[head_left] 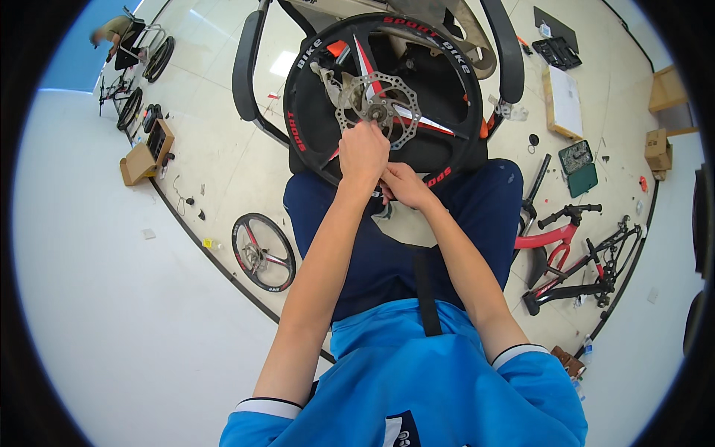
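A black bicycle wheel point(296, 100) with red and white spokes lies on a black chair seat in front of me, its near rim by my knees. At its hub sits a silver disc brake rotor point(406, 112) with a perforated edge. My left hand point(363, 153) is closed in a fist just below the hub's axle; what its fingers hold is hidden from view. Close beside that wrist, my right hand point(404, 184) curls its fingers at the near part of the rim. A pale crumpled cloth or bag point(326, 80) shows beside the rotor.
Chair armrests point(244, 71) flank the wheel. On the floor lie a second wheel point(262, 253) at left, an open cardboard box point(138, 164), a red fork-and-handlebar assembly point(555, 238), a black frame point(581, 287) and a green parts case point(581, 181). A person point(112, 33) sits far left near bicycles.
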Motion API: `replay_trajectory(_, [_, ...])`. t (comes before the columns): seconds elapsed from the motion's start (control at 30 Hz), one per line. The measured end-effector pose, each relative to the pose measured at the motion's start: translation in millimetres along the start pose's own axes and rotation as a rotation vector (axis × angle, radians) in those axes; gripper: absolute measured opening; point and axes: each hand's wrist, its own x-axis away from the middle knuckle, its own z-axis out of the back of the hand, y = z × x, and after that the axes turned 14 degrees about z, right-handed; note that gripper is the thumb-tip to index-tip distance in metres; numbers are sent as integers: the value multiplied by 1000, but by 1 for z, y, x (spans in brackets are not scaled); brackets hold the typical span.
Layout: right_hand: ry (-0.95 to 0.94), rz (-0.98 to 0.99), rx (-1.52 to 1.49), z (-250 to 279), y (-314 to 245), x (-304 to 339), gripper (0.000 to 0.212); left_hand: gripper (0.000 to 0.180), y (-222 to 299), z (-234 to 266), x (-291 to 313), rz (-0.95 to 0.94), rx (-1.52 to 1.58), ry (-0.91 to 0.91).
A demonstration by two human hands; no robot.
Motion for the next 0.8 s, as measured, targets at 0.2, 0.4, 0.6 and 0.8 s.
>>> replay_trajectory(0.2, [-4, 9, -33, 2, 1, 2, 40, 36, 4, 2, 1, 76, 30, -30])
replay_trajectory(0.4, [7, 6, -45, 14, -5, 10, 39, 39, 2, -9, 5, 155, 112, -13])
replay_trajectory(0.6, [29, -14, -124, 18, -2, 12, 37, 42, 3, -11, 9, 178, 159, -51])
replay_trajectory(0.8, [72, 1, -195, 11, 2, 13, 39, 42, -5, -11, 15, 164, 259, -72])
